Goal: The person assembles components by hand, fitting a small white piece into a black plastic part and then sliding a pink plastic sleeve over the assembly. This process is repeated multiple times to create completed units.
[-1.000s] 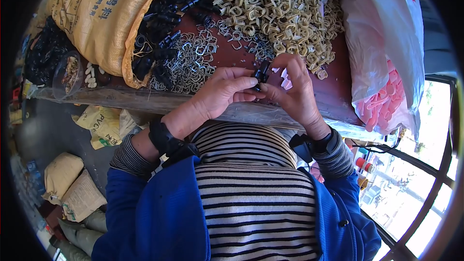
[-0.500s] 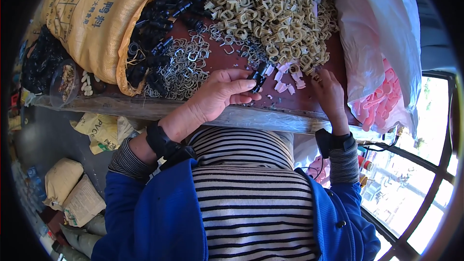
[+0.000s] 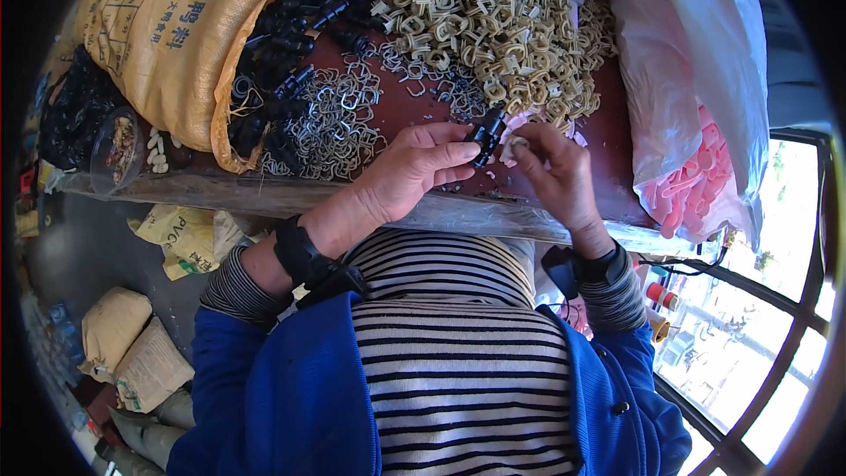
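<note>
A black plastic pipe fitting (image 3: 486, 136) is pinched between the thumb and fingers of my left hand (image 3: 410, 166), above the table's near edge. My right hand (image 3: 561, 174) is closed on a small cream clip (image 3: 510, 153), held close beside the fitting; the fingers partly hide it, and whether the two touch I cannot tell. Just beyond my hands lie a few pale pink plastic pieces (image 3: 522, 116), partly covered. A big heap of cream plastic clips (image 3: 493, 26) rises behind them. Bent metal clips (image 3: 339, 115) are spread to the left of the heap.
A yellow woven sack (image 3: 167, 44) opens at the left, with black fittings (image 3: 291, 40) spilling out. On the right stands a white plastic bag (image 3: 683, 44) with pink parts (image 3: 692, 189). A clear tub (image 3: 117, 154) sits at the table's left edge (image 3: 220, 209).
My right hand has come left from the edge of the heap to the fitting, bringing a cream clip. My left hand still grips the fitting, which has shifted slightly right.
</note>
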`<state>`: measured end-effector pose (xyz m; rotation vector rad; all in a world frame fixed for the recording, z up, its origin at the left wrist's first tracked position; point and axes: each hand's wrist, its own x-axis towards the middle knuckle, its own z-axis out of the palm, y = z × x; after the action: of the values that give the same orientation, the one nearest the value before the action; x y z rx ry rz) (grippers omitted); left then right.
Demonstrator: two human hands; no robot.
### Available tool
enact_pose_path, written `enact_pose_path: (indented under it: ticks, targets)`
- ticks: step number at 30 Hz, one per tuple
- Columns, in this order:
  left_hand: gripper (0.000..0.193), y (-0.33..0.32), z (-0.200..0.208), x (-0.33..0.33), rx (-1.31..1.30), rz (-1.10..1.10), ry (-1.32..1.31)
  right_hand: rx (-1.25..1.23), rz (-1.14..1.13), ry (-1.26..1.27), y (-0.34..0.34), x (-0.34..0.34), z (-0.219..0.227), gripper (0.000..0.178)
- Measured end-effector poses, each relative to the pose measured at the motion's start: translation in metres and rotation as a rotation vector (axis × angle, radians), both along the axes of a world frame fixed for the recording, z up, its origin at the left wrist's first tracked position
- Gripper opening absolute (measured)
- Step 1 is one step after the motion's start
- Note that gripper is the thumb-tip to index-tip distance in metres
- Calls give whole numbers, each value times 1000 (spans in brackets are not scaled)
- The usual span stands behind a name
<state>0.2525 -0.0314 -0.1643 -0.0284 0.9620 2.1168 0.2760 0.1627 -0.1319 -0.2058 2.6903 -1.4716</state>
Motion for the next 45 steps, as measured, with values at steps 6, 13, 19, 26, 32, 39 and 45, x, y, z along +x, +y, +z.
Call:
enact_pose_path:
  ticks: [6,13,19,26,32,39,45]
  targets:
    - [22,-5,3,2,93,43,27,-119,76,-10,-18,1,-9,20]
    - [23,-10,-3,2,73,42,21,-135,162,0,-23,2,-4,25]
    - [24,-11,-1,3,45,33,47,-84,189,-108,-22,0,2,26]
    - [25,-14,2,2,9,20,18,-387,127,-267,-19,0,-4,25]
    - [25,-19,3,-2,52,33,-29,-477,101,-229,-17,2,-3,25]
    - [24,-20,3,-3,33,2,-61,-553,61,-194,-14,1,0,27]
    - [23,-23,9,-7,-4,-97,-86,-159,238,303,-15,-8,5,25]
